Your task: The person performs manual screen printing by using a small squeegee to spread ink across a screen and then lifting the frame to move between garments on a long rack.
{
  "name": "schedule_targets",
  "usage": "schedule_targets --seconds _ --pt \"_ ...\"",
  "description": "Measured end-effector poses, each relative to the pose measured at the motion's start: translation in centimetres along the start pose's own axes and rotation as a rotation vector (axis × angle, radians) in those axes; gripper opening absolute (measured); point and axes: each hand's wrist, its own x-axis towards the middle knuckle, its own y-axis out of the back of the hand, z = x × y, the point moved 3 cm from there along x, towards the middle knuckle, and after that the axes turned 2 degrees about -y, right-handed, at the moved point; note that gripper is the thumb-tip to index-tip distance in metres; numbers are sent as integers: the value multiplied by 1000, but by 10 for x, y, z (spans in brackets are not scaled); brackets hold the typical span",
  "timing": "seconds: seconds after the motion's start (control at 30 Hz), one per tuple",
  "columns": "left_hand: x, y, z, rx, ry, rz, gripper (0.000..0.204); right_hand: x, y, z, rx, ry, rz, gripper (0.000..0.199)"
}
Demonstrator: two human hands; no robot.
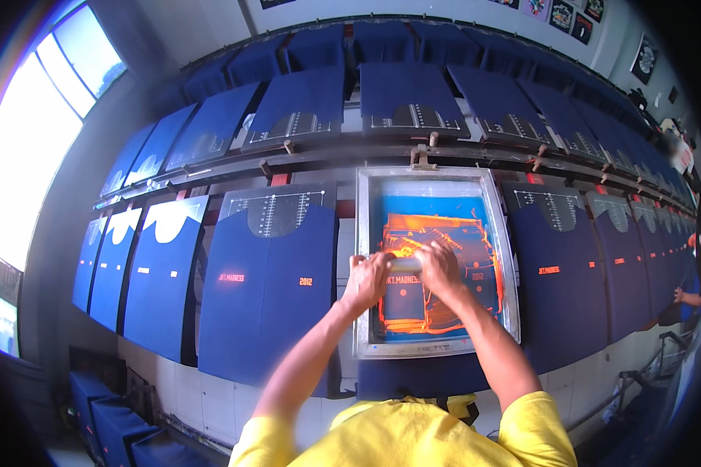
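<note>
A metal-framed printing screen lies flat on a long table, its blue mesh smeared with orange ink. My left hand and my right hand both grip a squeegee handle across the middle of the screen. The handle shows pale between my fists; the blade beneath is hidden. Navy shirts on boards flank the screen: one to the left and one to the right, each with small orange print.
A second row of navy shirts runs along the far side, beyond a rail with wooden pegs. Bright windows fill the left. Another person's arm shows at the far right. Blue folded stacks sit low left.
</note>
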Motion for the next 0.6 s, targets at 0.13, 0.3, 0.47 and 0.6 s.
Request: schedule_targets --seconds 0.13,0.3,0.47,0.6 --pt "19 24 8 -113 80 -8 19 26 33 -6 19 -22 -39 21" --pt "-26 37 49 -44 -94 101 25 -29 56 -35 -25 63 80 29" --pt "-109 18 80 37 -89 35 31 -110 48 -73 8 35 30 32" --pt "-150 -1 90 19 -101 -2 37 -159 34 -86 0 17 21 37"
